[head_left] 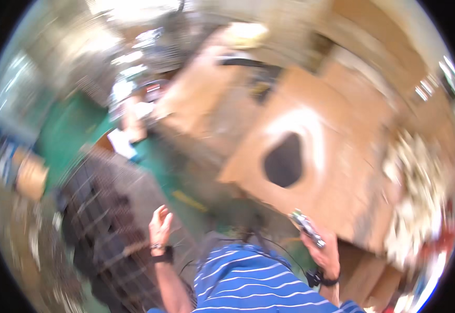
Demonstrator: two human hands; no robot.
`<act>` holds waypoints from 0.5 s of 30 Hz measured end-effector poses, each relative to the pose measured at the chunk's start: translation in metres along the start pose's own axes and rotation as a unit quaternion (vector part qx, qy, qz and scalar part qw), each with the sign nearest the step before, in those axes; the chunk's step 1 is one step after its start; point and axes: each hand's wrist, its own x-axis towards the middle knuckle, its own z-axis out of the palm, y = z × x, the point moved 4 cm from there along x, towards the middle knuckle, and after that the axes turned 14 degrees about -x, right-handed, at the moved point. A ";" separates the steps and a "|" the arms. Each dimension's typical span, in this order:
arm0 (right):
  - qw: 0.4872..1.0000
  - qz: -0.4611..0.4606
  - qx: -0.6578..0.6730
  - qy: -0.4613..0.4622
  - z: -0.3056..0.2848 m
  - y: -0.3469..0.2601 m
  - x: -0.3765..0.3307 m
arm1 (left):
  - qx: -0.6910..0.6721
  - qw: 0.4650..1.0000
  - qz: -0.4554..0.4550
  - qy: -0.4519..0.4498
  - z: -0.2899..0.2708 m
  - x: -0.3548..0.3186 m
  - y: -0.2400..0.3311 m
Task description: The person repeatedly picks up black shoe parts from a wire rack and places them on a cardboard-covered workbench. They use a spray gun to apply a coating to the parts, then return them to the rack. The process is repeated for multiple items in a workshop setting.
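The right hand (324, 252) grips a tool (305, 226) (too blurred to identify); the left hand (160, 228), fingers loosely parted, is near smeared mesh (104, 195).

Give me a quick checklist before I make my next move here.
1. Slim metallic object in the right hand: ok, it is held.
2. Left hand free: ok, nothing seen in it.
3. Kind of metallic object: cannot tell, too blurred.
4. Dark rounded patch on the cardboard, hole or solid piece: cannot tell.
5. Whitish heap apart from the dark patch: ok, off to the right.
6. View sharp: not ok, motion-blurred.
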 end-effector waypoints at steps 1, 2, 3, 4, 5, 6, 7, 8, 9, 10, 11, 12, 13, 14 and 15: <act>0.999 0.000 -0.005 0.044 -0.008 -0.005 -0.005 | 0.023 0.997 -0.009 -0.079 0.024 0.017 -0.002; 0.997 0.002 -0.016 0.080 -0.018 -0.008 -0.016 | 0.049 0.986 -0.021 -0.156 0.052 0.030 -0.012; 0.994 0.020 -0.019 0.110 -0.027 -0.009 -0.025 | 0.118 0.973 -0.012 -0.199 0.078 0.043 -0.023; 0.990 0.035 -0.018 0.136 -0.035 -0.008 -0.035 | 0.187 0.954 0.004 -0.236 0.101 0.054 -0.035; 0.987 0.049 -0.007 0.154 -0.041 -0.008 -0.043 | 0.180 0.948 0.007 -0.262 0.113 0.070 -0.070; 0.980 0.082 -0.008 0.180 -0.043 -0.012 -0.054 | 0.187 0.936 -0.002 -0.299 0.132 0.077 -0.087; 0.973 0.108 -0.005 0.203 -0.046 -0.017 -0.066 | 0.189 0.927 -0.008 -0.323 0.143 0.080 -0.107; 0.966 0.129 0.000 0.223 -0.047 -0.020 -0.077 | 0.191 0.921 -0.015 -0.340 0.149 0.081 -0.131; 0.962 0.149 -0.006 0.230 -0.048 -0.021 -0.086 | 0.210 0.912 -0.041 -0.351 0.147 0.084 -0.160; 0.963 0.153 -0.021 0.221 -0.049 -0.024 -0.093 | 0.228 0.902 -0.067 -0.359 0.143 0.085 -0.187; 0.963 0.158 -0.035 0.214 -0.049 -0.026 -0.101 | 0.238 0.899 -0.112 -0.349 0.136 0.082 -0.211; 0.965 0.158 -0.048 0.203 -0.047 -0.028 -0.105 | 0.228 0.898 -0.152 -0.344 0.123 0.077 -0.229; 0.970 0.155 -0.027 0.186 -0.042 -0.032 -0.107 | 0.216 0.895 -0.188 -0.343 0.107 0.072 -0.253; 0.974 0.133 -0.026 0.182 -0.036 -0.036 -0.110 | 0.192 0.893 -0.259 -0.315 0.095 0.063 -0.265; 0.980 0.122 -0.015 0.156 -0.033 -0.042 -0.107 | 0.159 0.880 -0.311 -0.322 0.074 0.058 -0.284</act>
